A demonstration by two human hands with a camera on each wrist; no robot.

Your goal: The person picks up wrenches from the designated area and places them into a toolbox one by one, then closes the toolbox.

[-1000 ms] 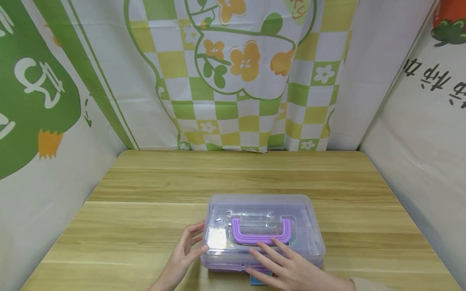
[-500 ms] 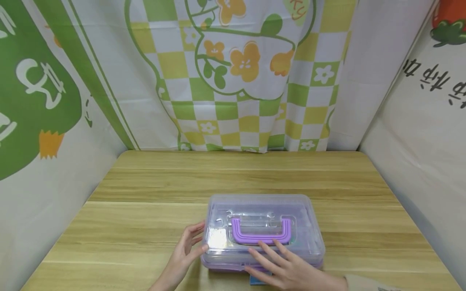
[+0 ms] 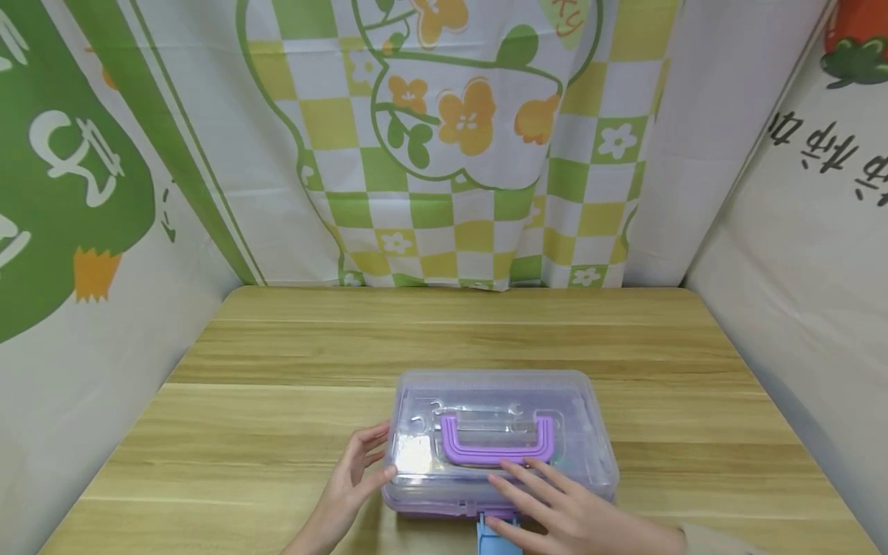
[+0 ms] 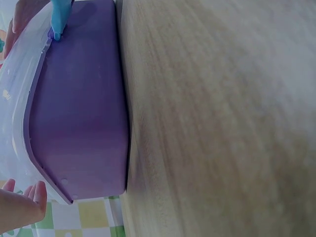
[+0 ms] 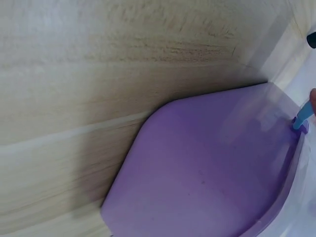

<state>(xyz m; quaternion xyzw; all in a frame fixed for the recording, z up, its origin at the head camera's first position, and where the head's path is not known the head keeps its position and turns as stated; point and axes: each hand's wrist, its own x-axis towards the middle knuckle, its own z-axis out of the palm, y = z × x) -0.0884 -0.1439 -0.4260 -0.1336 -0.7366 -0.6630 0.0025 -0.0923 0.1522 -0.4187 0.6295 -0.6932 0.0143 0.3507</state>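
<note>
A purple plastic storage box (image 3: 409, 493) with a clear lid (image 3: 479, 397) and a purple handle (image 3: 498, 456) sits at the table's near side. Its blue latch (image 3: 498, 537) sticks out from the front. My left hand (image 3: 347, 482) rests against the box's left end, thumb at the front corner of the lid. My right hand (image 3: 569, 510) lies spread over the lid's front right, its thumb touching the latch. In the left wrist view the latch (image 4: 60, 19) stands away from the purple wall (image 4: 81, 108). The lid is down.
Wrench shapes (image 3: 516, 410) show at the lid's top; whether they are moulded or inside, I cannot tell. The wood-grain table (image 3: 277, 432) reaches back to a checked, flowered curtain (image 3: 458, 208). Printed cloth walls (image 3: 798, 285) stand on both sides.
The blue latch has swung outward from the box front and shows larger. My right hand has shifted slightly right with it. The left hand and the box have stayed put.
</note>
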